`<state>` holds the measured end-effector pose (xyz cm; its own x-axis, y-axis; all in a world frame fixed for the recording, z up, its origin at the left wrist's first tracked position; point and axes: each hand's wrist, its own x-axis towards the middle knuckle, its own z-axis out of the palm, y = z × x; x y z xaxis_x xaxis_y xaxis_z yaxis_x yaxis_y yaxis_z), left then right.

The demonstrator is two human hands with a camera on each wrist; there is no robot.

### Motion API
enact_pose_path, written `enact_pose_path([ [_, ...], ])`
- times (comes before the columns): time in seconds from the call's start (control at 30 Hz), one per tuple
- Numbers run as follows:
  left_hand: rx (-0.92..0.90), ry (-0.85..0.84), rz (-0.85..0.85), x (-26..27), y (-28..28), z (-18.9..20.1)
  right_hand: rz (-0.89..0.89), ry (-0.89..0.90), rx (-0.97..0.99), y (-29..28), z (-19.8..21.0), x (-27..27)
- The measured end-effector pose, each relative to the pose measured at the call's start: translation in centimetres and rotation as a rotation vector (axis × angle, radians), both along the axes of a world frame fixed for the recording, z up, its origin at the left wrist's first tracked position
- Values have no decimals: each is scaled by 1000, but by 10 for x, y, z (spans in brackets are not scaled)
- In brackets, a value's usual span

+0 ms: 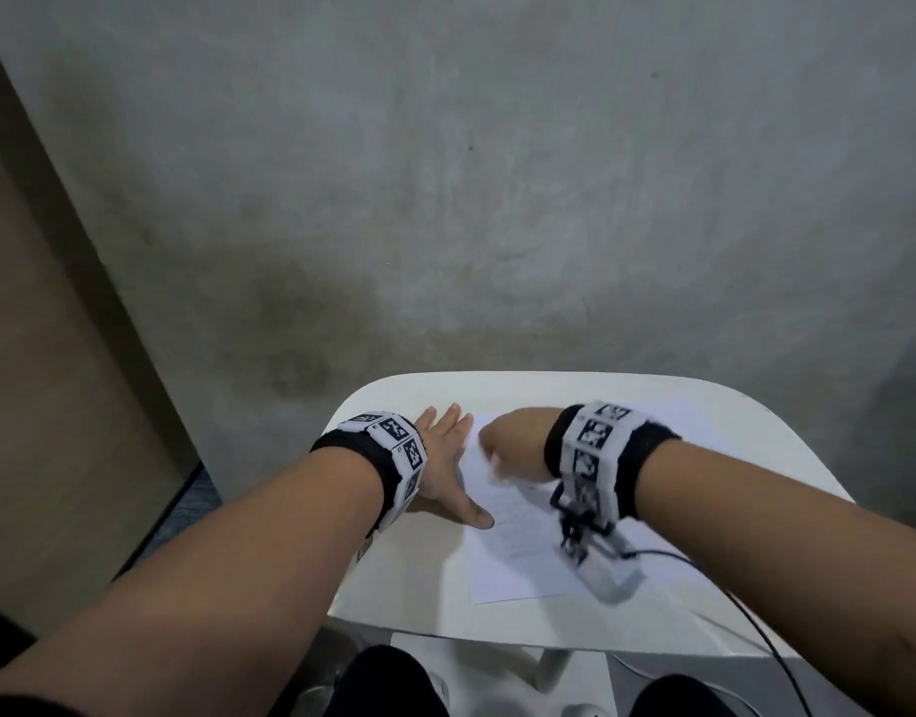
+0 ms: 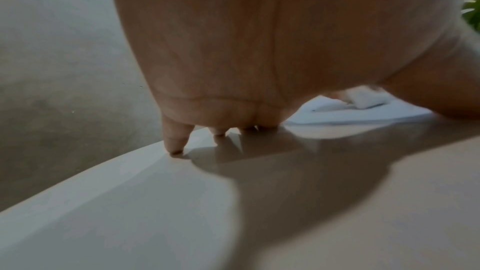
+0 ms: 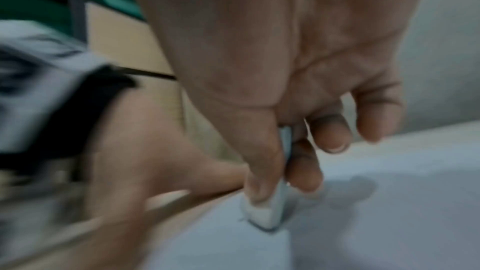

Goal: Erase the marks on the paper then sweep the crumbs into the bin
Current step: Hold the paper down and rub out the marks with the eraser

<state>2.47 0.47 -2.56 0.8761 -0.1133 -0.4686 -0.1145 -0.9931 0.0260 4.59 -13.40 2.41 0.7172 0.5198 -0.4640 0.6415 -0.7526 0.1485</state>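
A white sheet of paper (image 1: 518, 545) lies on a small white table (image 1: 745, 447). My left hand (image 1: 445, 463) lies flat with straight, spread fingers at the sheet's left edge, and its thumb presses on the paper. In the left wrist view its fingertips (image 2: 176, 147) touch the table top (image 2: 130, 213). My right hand (image 1: 497, 455) is over the sheet's upper left part. It pinches a white eraser (image 3: 265, 213) between thumb and forefinger, with the eraser's end down on the paper (image 3: 389, 213). The picture there is blurred. No bin shows in any view.
A black cable (image 1: 756, 633) runs off the table's front right edge. A grey concrete surface (image 1: 445, 199) lies behind the table, with a brown panel (image 1: 57, 354) at the left. Dark-clad knees (image 1: 388, 680) sit under the front edge.
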Motion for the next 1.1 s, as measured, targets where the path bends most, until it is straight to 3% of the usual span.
enact_pose_path([
  [0.1,-10,-8,21,0,0,-2,-45,-124,-29,-9,9,12],
  [0.2,-1,9,15,3,-2,-1,60,-31,15,3,1,-16],
  [0.27,-8,6,16,3,0,-1,26,-3,12,1,-1,-7],
  [0.4,-1,7,27,1,-2,-1,-19,-158,1,-10,2,2],
  [0.53,13,5,6,1,-2,2,18,-8,26,-6,-3,-8],
  [0.63,2,-11,20,-2,1,-2,-25,-132,-51,-16,5,10],
  [0.77,11,-16,3,-3,-3,3,112,-40,-103,-3,-1,-15],
  [0.9,7,-11,33,-5,-4,3,-27,-84,-24,-17,1,9],
  [1.0,26,-13,26,-5,-6,4,60,-85,-45,-14,-4,-7],
  [1.1,9,-23,24,-4,-4,3,-42,-39,-3,-26,5,4],
])
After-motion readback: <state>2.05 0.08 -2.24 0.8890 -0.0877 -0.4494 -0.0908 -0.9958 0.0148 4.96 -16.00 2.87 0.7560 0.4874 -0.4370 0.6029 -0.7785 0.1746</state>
